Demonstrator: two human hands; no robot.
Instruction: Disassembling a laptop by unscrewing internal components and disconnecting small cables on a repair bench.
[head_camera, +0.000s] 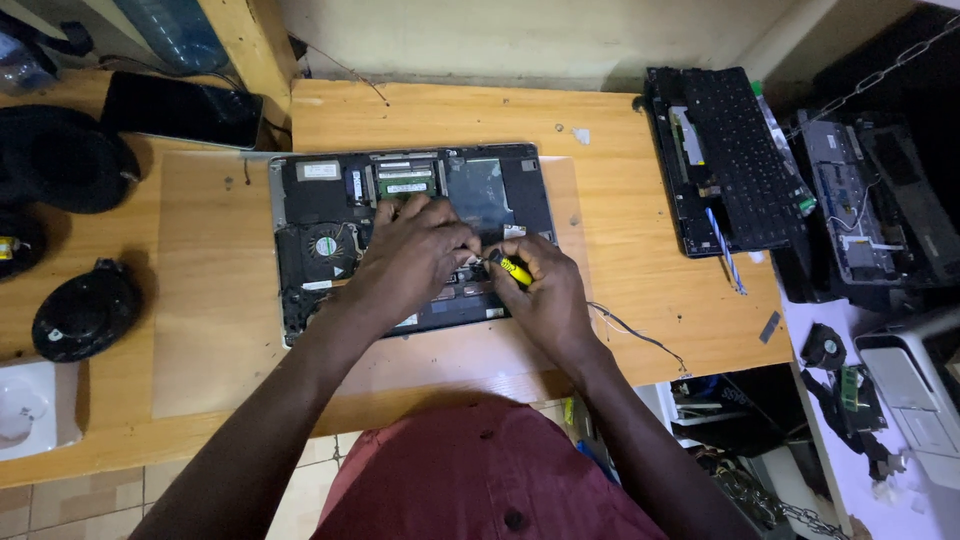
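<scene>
An opened laptop base (410, 235) is laid flat near the middle of the wooden tabletop (620, 260), bottom cover off, internals exposed — a cooling fan (326, 246) at its left, a green memory module (406, 182) near the far edge.

Both hands are placed over the right-centre of the base, touching each other. The right hand (545, 295) is clenched on a yellow-handled screwdriver (512, 268); only a short piece of the handle is seen between the fingers, the tip is hidden. The left hand (415, 255) is pressed down on the board just beside the tool, fingers curled; whether anything is pinched in that grip cannot be told.

Around it: a dark phone (180, 108) is seen at the far left, a round black speaker-like part (85, 312) on the left edge, a white socket block (28, 410) below it. A second dismantled laptop with keyboard (725, 155) is laid at the right, well apart from the base — more stripped parts are piled beyond it. A thin wire (640, 335) is trailed off the near-right edge.
</scene>
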